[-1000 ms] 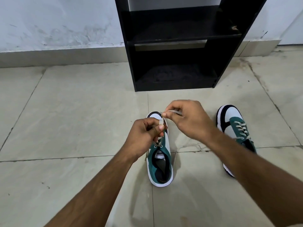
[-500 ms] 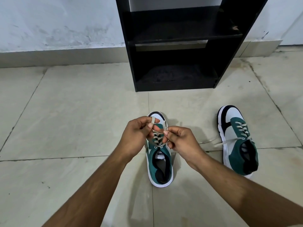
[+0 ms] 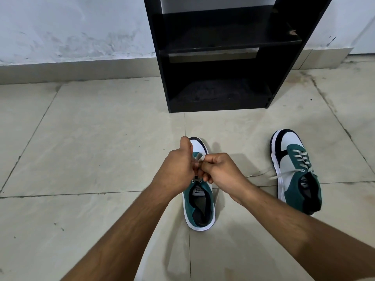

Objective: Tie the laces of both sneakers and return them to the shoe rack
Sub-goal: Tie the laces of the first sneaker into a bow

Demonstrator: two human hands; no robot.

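A green, white and black sneaker point(image 3: 199, 207) stands on the floor in front of me, toe pointing at the rack. My left hand point(image 3: 178, 165) and my right hand point(image 3: 221, 169) meet over its tongue, both pinching its grey lace point(image 3: 198, 157), which forms a small loop between the fingers. One lace end hangs down the shoe's right side. The second sneaker point(image 3: 294, 171) lies to the right, its laces point(image 3: 284, 173) loose and trailing left across the tile. The black shoe rack point(image 3: 219, 57) stands against the wall straight ahead, both visible shelves bare.
The floor is pale tile point(image 3: 91, 149) with dark grout lines. A white wall with a tiled skirting point(image 3: 71, 72) runs behind the rack.
My right hand came down from above the toe and closed in against my left hand over the tongue. The lace went from a stretched strand to a small loop between my fingers.
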